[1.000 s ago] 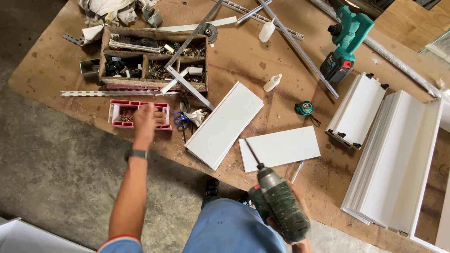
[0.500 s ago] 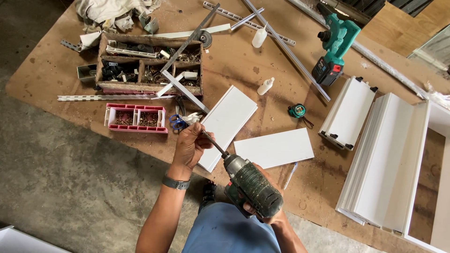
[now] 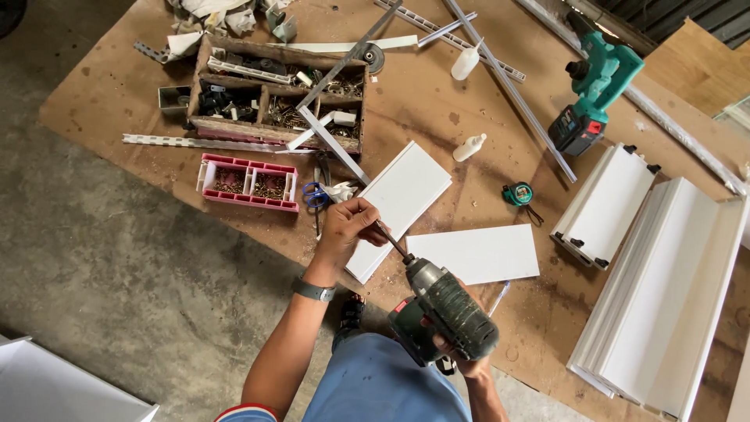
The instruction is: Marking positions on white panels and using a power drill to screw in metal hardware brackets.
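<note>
Left hand: my left hand [image 3: 348, 230] pinches the tip of the long bit [image 3: 391, 241] on my drill, fingers closed around it, above the near edge of the workbench.
Right hand: my right hand [image 3: 461, 363] grips the handle of the dark green drill [image 3: 445, 311], mostly hidden under the tool's body, close to my lap.
Drill: it points away from me and to the left, its bit running up into my left fingers.
Just beyond my left hand: a white panel [image 3: 400, 205] lies slanted on the brown workbench [image 3: 437, 101]; a second white panel [image 3: 476, 254] lies flat to the right of the bit.
Left of my left hand: blue-handled scissors [image 3: 316, 195], then a red compartment tray [image 3: 248, 182] of screws.
Farther out: a wooden box [image 3: 273, 98] of hardware.
Far right of my hands: a small teal tape measure [image 3: 517, 194], a teal power tool [image 3: 595, 86], and white drawer sections [image 3: 664, 289].
</note>
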